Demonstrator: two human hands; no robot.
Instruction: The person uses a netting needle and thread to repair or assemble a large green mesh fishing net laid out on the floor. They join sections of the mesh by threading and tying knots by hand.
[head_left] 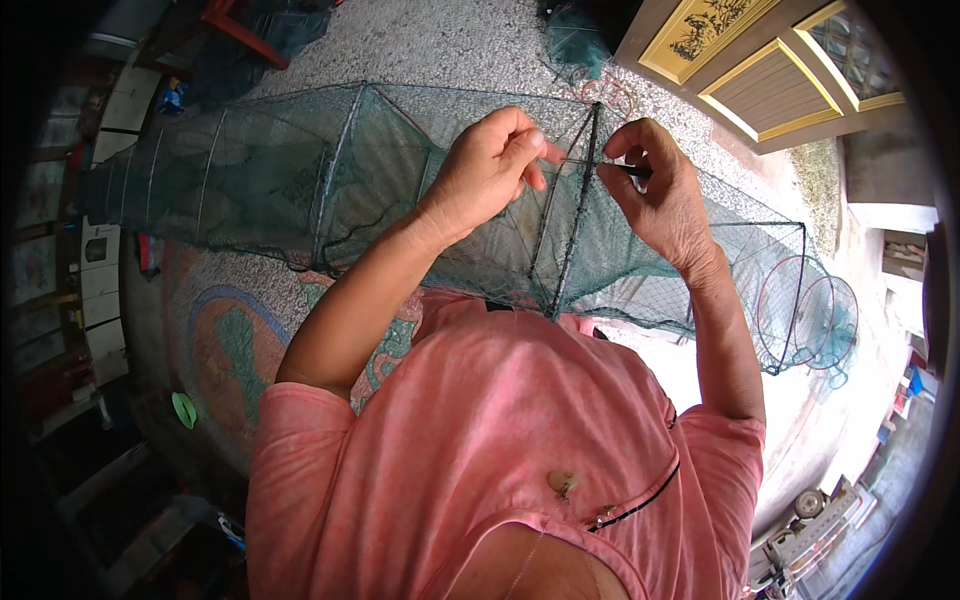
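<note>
A long green mesh net trap (400, 190), stretched over metal frames, runs from left to right in front of me. My left hand (490, 165) is above its middle, thumb and fingers pinched on a thin thread (580, 161). Close by on the right, my right hand (655, 195) grips a small black tool (634, 170) between thumb and fingers; its exact kind is hard to make out. The thread spans the short gap between both hands, just in front of a dark upright frame bar (588, 180) of the net.
Red and wire rings (815, 310) hang at the net's right end. A yellow-panelled door (770, 80) is at upper right, a red frame (245, 35) at upper left. Patterned pebble paving (235, 360) lies below the net. A wheeled vehicle (815, 520) stands at lower right.
</note>
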